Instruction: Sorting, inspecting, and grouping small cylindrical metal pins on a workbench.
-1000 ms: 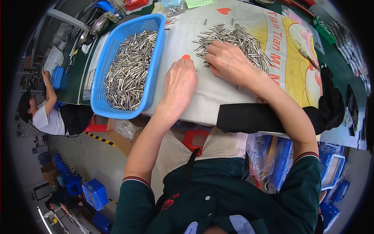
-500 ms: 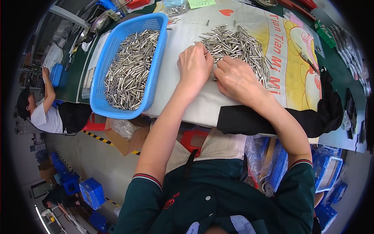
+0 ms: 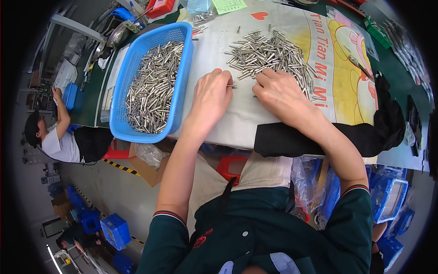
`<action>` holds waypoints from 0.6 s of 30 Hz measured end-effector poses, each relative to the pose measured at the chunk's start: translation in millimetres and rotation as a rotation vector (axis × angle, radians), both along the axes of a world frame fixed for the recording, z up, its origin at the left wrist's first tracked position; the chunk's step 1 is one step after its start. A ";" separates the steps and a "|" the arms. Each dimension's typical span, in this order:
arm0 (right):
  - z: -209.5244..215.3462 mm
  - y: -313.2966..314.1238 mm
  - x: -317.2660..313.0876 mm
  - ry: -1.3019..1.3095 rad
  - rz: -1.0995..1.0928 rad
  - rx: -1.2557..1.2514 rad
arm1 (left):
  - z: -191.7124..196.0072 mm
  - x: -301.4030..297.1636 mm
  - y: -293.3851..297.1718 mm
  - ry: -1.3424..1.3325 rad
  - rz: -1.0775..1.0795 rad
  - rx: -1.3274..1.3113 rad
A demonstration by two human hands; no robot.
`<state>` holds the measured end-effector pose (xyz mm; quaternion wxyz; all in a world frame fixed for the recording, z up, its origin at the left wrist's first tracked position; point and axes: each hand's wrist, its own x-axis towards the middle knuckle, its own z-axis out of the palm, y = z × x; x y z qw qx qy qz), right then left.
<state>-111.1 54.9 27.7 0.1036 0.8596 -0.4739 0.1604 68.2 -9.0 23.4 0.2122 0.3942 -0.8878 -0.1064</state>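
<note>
You are mid-sort: your left hand (image 3: 211,97) pinches a few metal pins (image 3: 231,85), your right hand (image 3: 279,92) lies half-curled at the pile (image 3: 269,52) in the upper middle, so next carry them left to the blue basket (image 3: 182,68).

Change over the last second: the left hand (image 3: 211,98), first flat near the table's front edge, has advanced to the near edge of the pile of metal pins (image 3: 269,52) and now pinches one pin, while the right hand (image 3: 280,93) has drawn slightly back from the pile.
</note>
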 end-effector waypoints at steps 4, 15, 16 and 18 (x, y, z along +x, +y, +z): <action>1.4 0.7 3.7 0.081 -0.008 -0.014 | 1.0 -2.6 4.6 -0.091 0.028 -0.092; -2.3 -3.4 3.8 0.011 0.040 -0.080 | -2.1 -15.1 8.0 -0.175 0.053 -0.218; -2.8 -3.6 5.3 0.035 0.039 -0.083 | -1.5 -15.6 8.5 -0.177 0.053 -0.216; -2.0 -4.8 7.9 0.025 0.024 -0.065 | 0.8 -17.1 9.0 -0.283 0.052 -0.212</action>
